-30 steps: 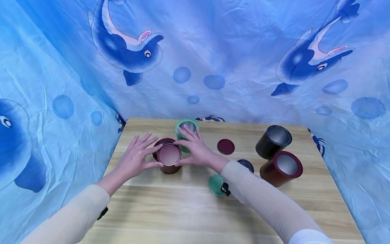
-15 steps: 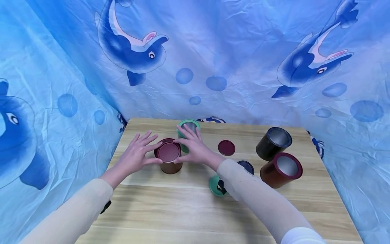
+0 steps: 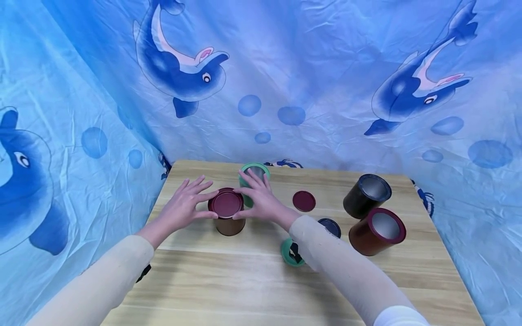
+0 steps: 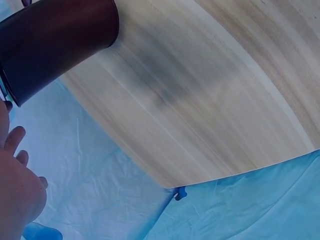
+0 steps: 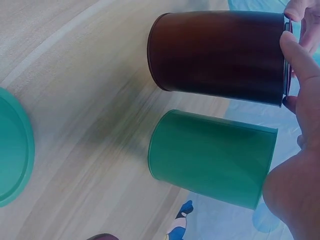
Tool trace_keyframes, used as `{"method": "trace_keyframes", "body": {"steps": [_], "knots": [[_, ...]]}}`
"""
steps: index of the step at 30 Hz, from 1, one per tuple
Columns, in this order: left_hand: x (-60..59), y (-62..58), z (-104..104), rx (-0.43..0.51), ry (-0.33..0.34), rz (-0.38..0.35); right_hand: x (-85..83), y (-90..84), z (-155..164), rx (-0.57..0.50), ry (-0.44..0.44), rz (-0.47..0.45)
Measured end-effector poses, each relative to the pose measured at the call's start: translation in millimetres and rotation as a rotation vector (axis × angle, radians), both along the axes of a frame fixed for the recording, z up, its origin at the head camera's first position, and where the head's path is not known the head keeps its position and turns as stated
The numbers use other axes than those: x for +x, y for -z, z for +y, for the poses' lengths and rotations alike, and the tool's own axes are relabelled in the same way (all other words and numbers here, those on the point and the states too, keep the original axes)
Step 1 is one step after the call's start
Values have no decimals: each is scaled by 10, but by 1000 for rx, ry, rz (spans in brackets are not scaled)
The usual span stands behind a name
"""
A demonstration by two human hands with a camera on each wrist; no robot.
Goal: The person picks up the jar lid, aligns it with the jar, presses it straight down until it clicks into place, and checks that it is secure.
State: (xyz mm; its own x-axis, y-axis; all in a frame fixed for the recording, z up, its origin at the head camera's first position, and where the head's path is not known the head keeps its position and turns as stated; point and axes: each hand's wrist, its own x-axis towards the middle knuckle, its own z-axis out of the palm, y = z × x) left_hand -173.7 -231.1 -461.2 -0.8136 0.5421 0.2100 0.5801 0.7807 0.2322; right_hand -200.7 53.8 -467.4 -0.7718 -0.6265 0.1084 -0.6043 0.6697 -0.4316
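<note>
A dolphin-print curtain (image 3: 322,68) is backing the wood-grain table (image 3: 244,290). Toward ten o'clock, a brown canister (image 3: 230,227) is standing upright; left hand (image 3: 183,206) and right hand (image 3: 263,201), other fingers splayed, are pinching its maroon lid (image 3: 227,203) from nine and three o'clock, likely to level it.

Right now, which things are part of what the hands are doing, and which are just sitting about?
Part of the job, it seems:
- left hand
- right hand
- dark red lid between them
- brown can under that lid

Just sitting about, though maybe wanted later:
- green can
- green lid
- black can
- black lid
- second red lid
- other brown can
</note>
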Motion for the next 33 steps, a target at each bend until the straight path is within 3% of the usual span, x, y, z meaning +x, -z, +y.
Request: {"method": "trace_keyframes", "body": {"steps": [16,33], "knots": [[-72,-72,-62,-46,32,-72,-1,-2,-32,31,2,-13],[-80,-99,-89,-95,87,10,18,11,-40,58,-12,62]]}}
